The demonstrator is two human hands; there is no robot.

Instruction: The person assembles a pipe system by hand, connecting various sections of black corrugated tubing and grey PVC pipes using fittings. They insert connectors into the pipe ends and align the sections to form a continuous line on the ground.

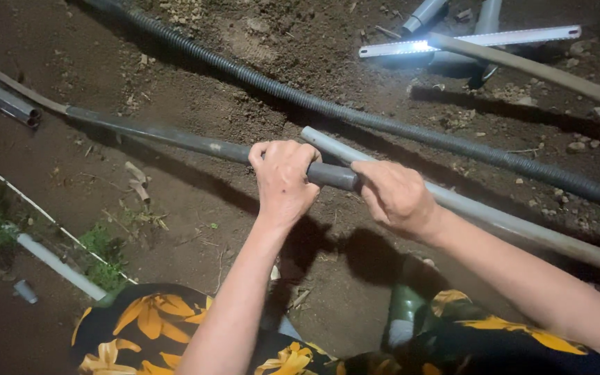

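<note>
Two hands meet near the middle of the frame, and we start below them: dark clothing printed with yellow-orange flowers (147,326) fills the bottom edge, with a green boot (405,312) showing between the folds. Our left hand (282,180) is closed over a dark grey pipe (161,137) that runs off toward the upper left. Our right hand (397,196) is wrapped around a lighter grey pipe (522,226) that slopes down to the lower right. Both pipes come together in a short dark coupling (333,176) between the hands, held above the bare soil (196,208). Beyond, a black corrugated hose (383,123) crosses the ground from the upper left to the right edge. Farthest off, at the upper right, a bright strip light (467,41) lies on the dirt.
</note>
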